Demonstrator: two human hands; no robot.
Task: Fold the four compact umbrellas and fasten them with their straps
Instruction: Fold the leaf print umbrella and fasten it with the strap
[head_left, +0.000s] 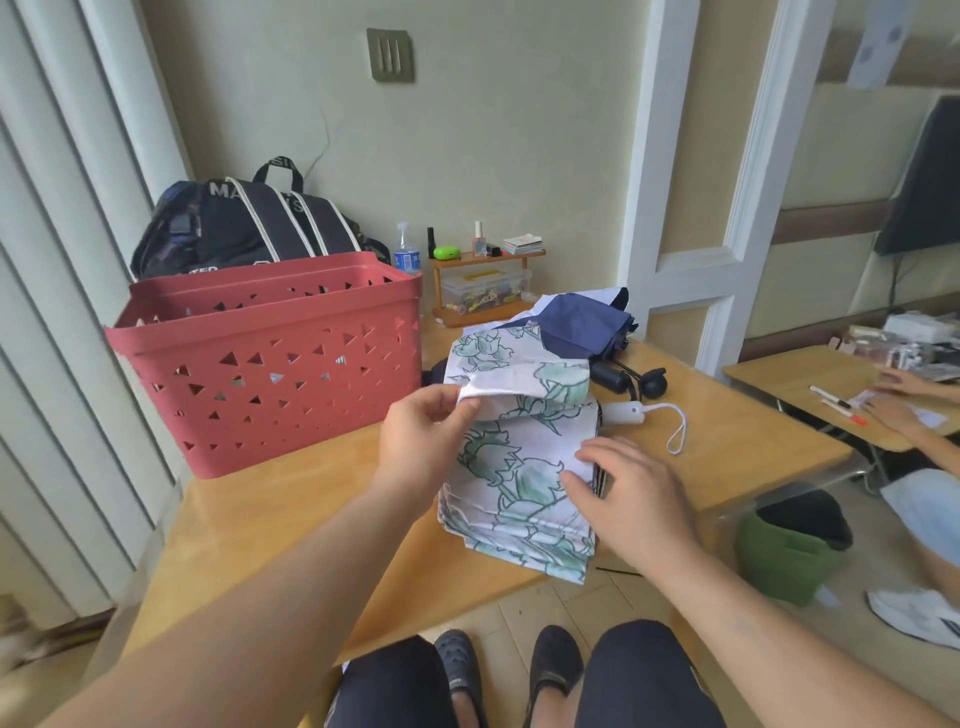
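Knees and dark shoes (511, 670) sat below the table (291, 509) edge; the folding was barely begun.

On the table, the floral umbrella (524, 467) lay half pleated, unstrapped: the left hand (423, 431) had a narrow pinching grip on a canopy flap, the right hand (631, 499) pressed its panels flat, fingers straight. Behind it, a navy umbrella (584, 327) lay loose near the empty-looking red basket (270, 364).

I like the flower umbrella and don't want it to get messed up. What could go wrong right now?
The left hand only pinches one flap of the floral umbrella, and the right hand just presses flat on the pleats, so the folds might spring loose. Its lower end sits at the table edge and could slide off. The white handle's cord lies loose nearby and might get snagged.
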